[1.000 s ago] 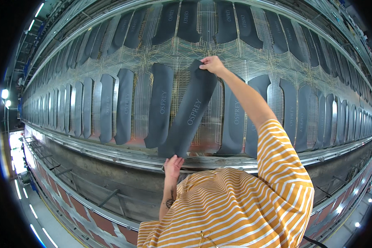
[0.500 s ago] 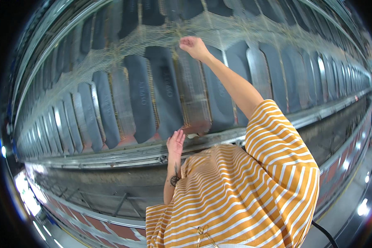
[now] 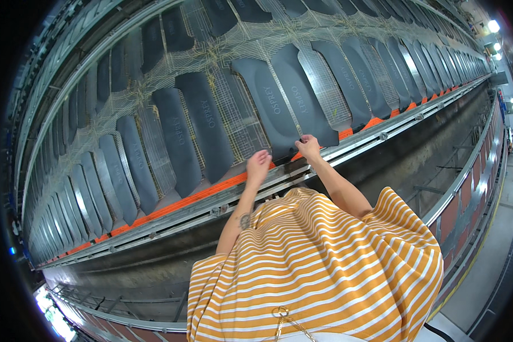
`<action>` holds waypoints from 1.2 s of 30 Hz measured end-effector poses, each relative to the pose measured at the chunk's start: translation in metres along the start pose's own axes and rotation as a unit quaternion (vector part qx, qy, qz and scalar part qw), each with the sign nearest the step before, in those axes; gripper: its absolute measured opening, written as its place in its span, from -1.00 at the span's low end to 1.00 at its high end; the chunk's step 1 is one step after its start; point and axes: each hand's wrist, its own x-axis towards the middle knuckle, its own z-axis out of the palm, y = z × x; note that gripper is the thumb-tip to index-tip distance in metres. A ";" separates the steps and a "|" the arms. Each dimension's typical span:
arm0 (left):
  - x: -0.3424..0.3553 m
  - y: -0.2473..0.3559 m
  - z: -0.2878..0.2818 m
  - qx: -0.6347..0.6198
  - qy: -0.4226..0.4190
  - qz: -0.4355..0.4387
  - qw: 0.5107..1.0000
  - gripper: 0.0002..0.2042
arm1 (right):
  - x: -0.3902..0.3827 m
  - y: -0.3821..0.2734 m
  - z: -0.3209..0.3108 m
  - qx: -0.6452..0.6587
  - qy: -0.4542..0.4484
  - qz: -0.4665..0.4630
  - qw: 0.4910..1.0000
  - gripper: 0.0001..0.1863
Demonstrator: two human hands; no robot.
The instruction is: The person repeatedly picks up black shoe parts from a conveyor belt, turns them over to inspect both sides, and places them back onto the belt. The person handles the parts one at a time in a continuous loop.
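Note:
Two dark grey moulded panels lie side by side in front of me, a left panel (image 3: pixel 267 100) and a right panel (image 3: pixel 303 94), with a narrow patterned strip between them. My right hand (image 3: pixel 309 148) is closed in a pinch at their near edge, with dark panel material at its fingertips. Just left of it, my left hand (image 3: pixel 259 166) has its fingers drawn together beside the left panel's near corner. Whether anything sits between those fingertips is too small to make out.
Similar dark panels (image 3: pixel 201 122) run in rows both ways over a sheet with yellowish grid lines (image 3: pixel 233 108). An orange strip (image 3: pixel 211 188) and a metal rail (image 3: pixel 199 214) border the near side. Below lies a trough (image 3: pixel 382 168) with a further rail.
My right hand has come down from the far end of the panels to their near edge and now pinches there. My left hand's spread fingers have drawn together. The view has turned and shifted.

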 end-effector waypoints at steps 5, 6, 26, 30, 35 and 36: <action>0.001 0.017 0.039 0.186 0.077 0.049 0.978 -0.72 | 0.037 0.048 0.040 0.065 0.015 -0.011 0.998 -0.44; 0.006 0.005 0.047 0.208 0.083 0.023 0.974 -0.69 | 0.034 0.051 0.036 0.226 -0.048 0.074 0.970 -0.42; 0.008 0.020 0.075 -0.329 0.091 -0.283 0.896 -0.66 | 0.036 0.014 -0.027 0.289 -0.310 0.258 0.868 -0.78; 0.009 0.015 0.082 -0.405 0.086 -0.266 0.871 -0.69 | 0.070 0.018 -0.023 0.261 -0.361 0.382 0.809 -0.75; 0.007 0.030 0.092 -0.390 0.116 -0.260 0.876 -0.72 | 0.072 0.002 -0.029 0.249 -0.396 0.434 0.770 -0.71; 0.005 0.030 0.092 -0.402 0.110 -0.266 0.869 -0.73 | 0.078 0.009 -0.025 0.258 -0.393 0.448 0.760 -0.71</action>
